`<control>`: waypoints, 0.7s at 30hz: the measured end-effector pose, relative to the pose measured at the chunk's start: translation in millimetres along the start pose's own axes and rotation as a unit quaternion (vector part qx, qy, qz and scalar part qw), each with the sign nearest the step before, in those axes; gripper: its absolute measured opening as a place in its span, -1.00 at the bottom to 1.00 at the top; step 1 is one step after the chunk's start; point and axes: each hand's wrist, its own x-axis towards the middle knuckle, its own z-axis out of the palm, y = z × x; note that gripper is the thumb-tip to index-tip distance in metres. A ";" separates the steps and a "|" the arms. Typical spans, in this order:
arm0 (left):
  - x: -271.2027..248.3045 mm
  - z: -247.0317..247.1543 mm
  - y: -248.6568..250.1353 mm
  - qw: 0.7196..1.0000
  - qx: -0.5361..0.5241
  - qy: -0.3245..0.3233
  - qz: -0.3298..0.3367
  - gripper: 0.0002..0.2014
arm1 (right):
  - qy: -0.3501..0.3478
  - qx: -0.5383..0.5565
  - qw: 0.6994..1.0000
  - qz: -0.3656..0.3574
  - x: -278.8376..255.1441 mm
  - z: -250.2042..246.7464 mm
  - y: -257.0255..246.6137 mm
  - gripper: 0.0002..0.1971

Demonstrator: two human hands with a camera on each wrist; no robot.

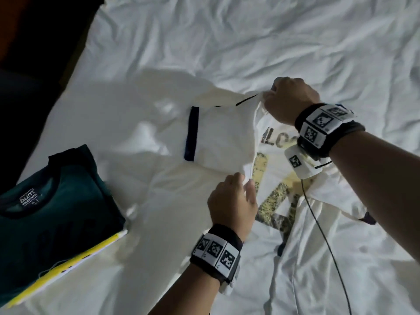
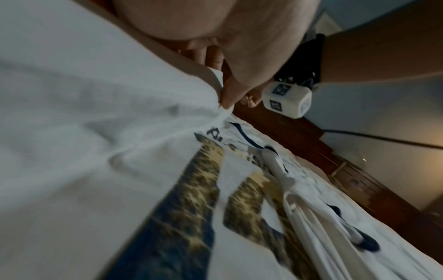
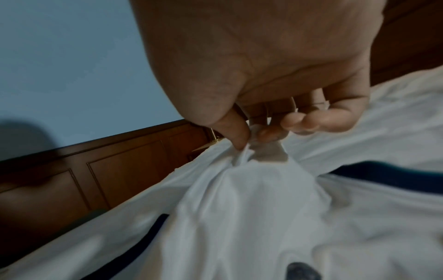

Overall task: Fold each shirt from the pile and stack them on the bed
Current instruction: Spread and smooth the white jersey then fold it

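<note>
Pinching the white shirt (image 1: 227,137) at frame centre with both hands, left (image 1: 231,201) and right (image 1: 288,98), we are mid-fold on the bed (image 1: 250,42); a folded stack (image 1: 56,201) sits lower left.

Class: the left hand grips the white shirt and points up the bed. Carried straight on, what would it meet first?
Probably the folded-over sleeve of the white shirt just beyond the left hand; depth is uncertain.

Brown wood panelling (image 3: 115,170) under blue wall (image 3: 72,66); black cable (image 1: 327,242).
</note>
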 end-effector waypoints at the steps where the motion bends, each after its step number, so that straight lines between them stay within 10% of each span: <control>1: -3.7 5.4 6.9 1.000 0.008 -0.022 0.006 -0.83 | -0.004 -0.008 1.000 0.005 -0.1 -3.4 5.9 -0.72; 8: -31.2 30.9 16.5 0.979 0.057 -0.190 -0.040 -0.75 | -0.019 0.036 0.999 -0.035 -36.9 30.6 34.1 -0.59; 12: -59.2 9.6 1.2 0.973 0.072 -0.213 -0.053 -0.71 | 0.007 0.064 0.991 -0.117 -134.4 77.2 35.3 -0.60; 16: -98.5 -21.2 -23.7 0.957 0.117 -0.244 -0.104 -0.71 | -0.113 0.023 0.965 -0.235 -227.2 133.0 35.4 -0.47; 21: -148.5 -61.1 -52.9 0.940 0.165 -0.277 -0.113 -0.71 | -0.108 0.032 0.967 -0.230 -265.8 156.7 34.2 -0.64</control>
